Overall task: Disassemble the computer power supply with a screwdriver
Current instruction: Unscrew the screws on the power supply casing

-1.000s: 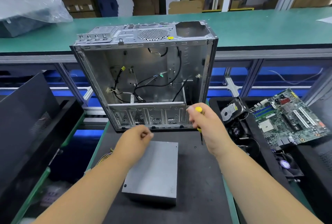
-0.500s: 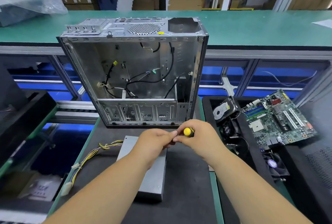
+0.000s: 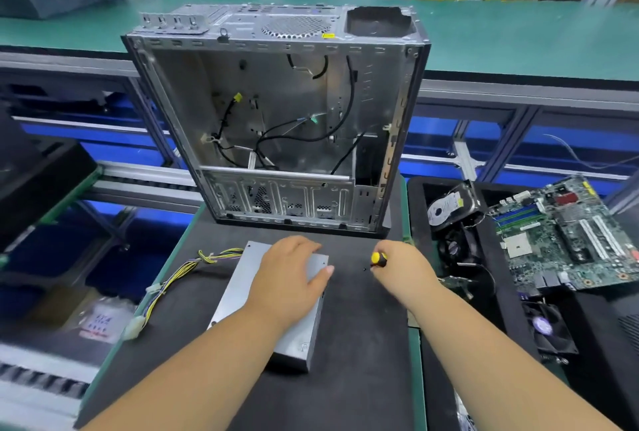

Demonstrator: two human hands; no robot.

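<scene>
Head view: one power supply (image 3: 242,295), one screwdriver (image 3: 377,259).

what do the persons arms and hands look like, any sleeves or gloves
Both forearms are bare up to the frame's edge, with no sleeves in view. The left hand and right hand wear no gloves; no rings, watch or wristband are visible.

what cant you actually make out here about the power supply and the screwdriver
Head view only:
- power supply: top face partly hidden under the left hand; screws too small to tell.
- screwdriver: only the yellow handle end shows; the right hand hides the rest, tip not visible.
- cable bundle: plug ends blurred.
</scene>
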